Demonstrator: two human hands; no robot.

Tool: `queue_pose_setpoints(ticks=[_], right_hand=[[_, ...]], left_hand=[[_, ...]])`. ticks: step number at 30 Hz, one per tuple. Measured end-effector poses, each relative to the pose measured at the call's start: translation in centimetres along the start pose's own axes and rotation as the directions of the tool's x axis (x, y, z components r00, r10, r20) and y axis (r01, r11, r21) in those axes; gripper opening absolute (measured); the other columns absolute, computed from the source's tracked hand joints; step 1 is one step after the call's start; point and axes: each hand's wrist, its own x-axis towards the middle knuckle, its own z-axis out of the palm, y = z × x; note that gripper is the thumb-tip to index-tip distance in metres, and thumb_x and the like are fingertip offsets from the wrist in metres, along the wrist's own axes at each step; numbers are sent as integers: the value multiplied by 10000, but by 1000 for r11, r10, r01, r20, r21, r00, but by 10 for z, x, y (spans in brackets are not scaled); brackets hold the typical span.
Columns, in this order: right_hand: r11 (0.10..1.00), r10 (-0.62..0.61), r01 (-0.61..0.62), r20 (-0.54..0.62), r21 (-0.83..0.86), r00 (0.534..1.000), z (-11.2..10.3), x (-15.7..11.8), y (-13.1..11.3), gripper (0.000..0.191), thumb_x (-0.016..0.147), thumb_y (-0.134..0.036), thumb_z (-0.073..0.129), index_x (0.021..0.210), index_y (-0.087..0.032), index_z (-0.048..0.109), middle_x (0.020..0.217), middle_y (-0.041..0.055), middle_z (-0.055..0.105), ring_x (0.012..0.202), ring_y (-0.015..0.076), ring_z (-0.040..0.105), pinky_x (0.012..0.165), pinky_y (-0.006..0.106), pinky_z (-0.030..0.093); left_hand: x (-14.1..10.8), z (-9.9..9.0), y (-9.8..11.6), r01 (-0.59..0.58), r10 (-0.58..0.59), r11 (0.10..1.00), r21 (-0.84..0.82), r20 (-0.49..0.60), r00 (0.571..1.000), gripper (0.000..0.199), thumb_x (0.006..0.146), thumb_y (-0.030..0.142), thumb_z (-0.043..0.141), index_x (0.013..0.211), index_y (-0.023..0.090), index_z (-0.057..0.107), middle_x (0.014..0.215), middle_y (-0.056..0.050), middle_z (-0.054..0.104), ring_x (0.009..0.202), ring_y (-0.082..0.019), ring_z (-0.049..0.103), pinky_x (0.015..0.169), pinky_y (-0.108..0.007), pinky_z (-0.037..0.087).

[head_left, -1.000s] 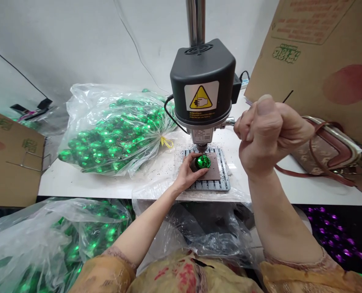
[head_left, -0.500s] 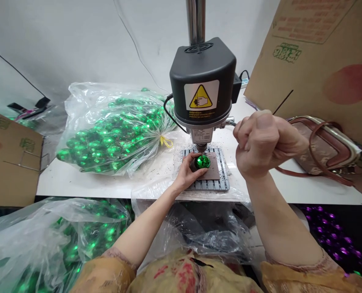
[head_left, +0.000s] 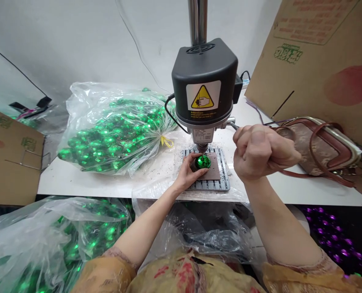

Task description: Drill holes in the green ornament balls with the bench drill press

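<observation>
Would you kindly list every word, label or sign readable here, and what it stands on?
"Attention:" – warning sticker on the black machine head, under a yellow triangle showing a hand; smaller lines unreadable.
Label below the head: too small.
Right carton: red and green print, too blurred.
Left carton: green print, too blurred.

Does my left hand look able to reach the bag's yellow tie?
Probably yes: only littered tabletop shows between the left hand and the yellow tie, though that hand holds the green ball and might need to release it.
</observation>
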Motion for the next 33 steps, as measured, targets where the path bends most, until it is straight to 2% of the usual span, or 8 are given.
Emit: queue_pose_setpoints(ticks=[3,9,16,19,24,28,31,33], right_hand=[[998,19,-16,49,-59,999,-5,-2,-1,598,857,-341,569,505,-184,112,406,-35,179,373,56,211,406,304,241],[983,-143,131,85,130,986,-6,-2,3,478,819,-139,553,550,-175,160,445,-52,226,388,35,243,405,258,256],[968,-209,188,123,164,970,-14,-15,10,445,794,-75,539,554,-178,179,477,-61,275,418,28,278,421,244,296],[985,-140,130,88,115,986,-9,-11,2,467,828,-111,550,515,-169,208,458,-61,286,407,28,288,420,253,289],[976,215,-215,4,-36,977,15,23,-21,494,886,-275,580,476,-185,320,456,-55,246,399,44,323,429,286,228],[962,250,-246,19,-120,968,22,38,-25,497,898,-368,563,499,-218,308,468,-46,269,425,70,322,445,309,267],[968,233,-228,45,-102,971,19,37,-22,492,899,-375,562,504,-219,313,459,-50,294,415,70,331,443,306,273],[973,224,-221,41,-65,974,18,37,-20,499,888,-367,582,492,-214,320,439,-56,303,399,60,324,430,299,254]], left_hand=[[0,0,1,-1,1,1000,10,1,1000,530,721,426,852,1154,239,612,1133,-71,656,1190,-282,581,1074,-467,431],[0,-1,-1,-14,13,999,52,26,1000,517,752,416,830,1178,235,600,1201,-80,627,1217,-282,551,1089,-467,397],[-2,-1,-1,2,-2,999,33,9,1000,533,743,419,836,1182,229,601,1186,-80,630,1186,-270,563,1062,-438,418],[-1,0,0,-4,4,999,36,2,1000,525,739,409,839,1173,230,604,1188,-77,632,1187,-267,566,1065,-433,421],[-5,4,11,-23,32,993,112,-79,996,518,754,420,814,1169,208,587,1195,-89,630,1129,-248,609,994,-393,472],[-35,6,29,-127,197,931,342,-180,964,451,767,416,791,1105,205,579,1063,-73,645,1026,-230,634,886,-364,508],[-74,6,38,-368,372,825,429,79,925,440,806,441,745,1124,205,555,1021,-73,650,945,-206,650,778,-313,521],[-101,5,36,-542,409,708,453,362,837,436,850,500,682,1138,198,557,1002,-80,652,853,-183,656,681,-277,503]])
